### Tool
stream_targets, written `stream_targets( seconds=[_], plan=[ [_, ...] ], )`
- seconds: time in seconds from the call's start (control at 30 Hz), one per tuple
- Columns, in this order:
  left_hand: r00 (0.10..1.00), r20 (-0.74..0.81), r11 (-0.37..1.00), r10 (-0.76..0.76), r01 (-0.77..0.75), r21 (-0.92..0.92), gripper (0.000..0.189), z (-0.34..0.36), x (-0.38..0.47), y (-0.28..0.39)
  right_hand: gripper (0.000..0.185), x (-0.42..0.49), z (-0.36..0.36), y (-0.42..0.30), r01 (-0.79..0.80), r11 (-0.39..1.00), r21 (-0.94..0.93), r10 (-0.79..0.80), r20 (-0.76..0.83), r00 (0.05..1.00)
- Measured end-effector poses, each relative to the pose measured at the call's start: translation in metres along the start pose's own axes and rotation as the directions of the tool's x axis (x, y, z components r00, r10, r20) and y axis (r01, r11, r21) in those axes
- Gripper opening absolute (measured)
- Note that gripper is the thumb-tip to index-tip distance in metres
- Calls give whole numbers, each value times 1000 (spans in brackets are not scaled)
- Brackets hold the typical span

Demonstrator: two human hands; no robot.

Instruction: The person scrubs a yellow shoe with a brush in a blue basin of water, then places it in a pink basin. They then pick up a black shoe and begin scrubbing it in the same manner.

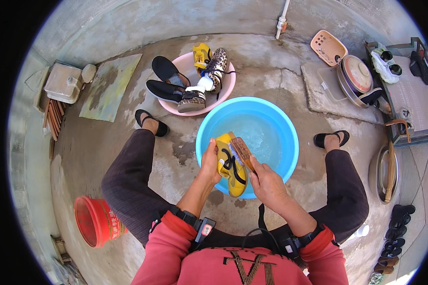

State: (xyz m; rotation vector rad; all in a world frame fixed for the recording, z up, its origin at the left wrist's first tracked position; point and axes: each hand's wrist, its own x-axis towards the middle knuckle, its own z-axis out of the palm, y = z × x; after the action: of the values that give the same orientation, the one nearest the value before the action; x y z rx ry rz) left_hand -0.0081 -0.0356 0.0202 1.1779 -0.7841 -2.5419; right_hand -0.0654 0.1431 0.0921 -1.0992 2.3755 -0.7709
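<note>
My left hand holds a yellow sneaker with black laces by its side, over the near left part of a blue plastic basin that has water in it. My right hand grips the handle of a wooden scrubbing brush, whose pale bristles touch the shoe's side near the laces. Beyond the blue basin, a pink basin bears another yellow sneaker, a pair of leopard-print shoes with white parts, and a pair of black shoes at its left rim.
A red bucket lies tilted at the left. Flat board and bricklike sticks are by the left wall. At the right are a peach basket, a lidded pot, a metal basin and several dark shoes.
</note>
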Motion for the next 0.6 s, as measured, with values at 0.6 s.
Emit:
stream_targets(
  seconds=[0.6],
  plan=[
    [990,107,954,95,-121,273,47,20,-21,-12,54,25,-4,0,1,996,-89,-8,-79,997]
  ],
)
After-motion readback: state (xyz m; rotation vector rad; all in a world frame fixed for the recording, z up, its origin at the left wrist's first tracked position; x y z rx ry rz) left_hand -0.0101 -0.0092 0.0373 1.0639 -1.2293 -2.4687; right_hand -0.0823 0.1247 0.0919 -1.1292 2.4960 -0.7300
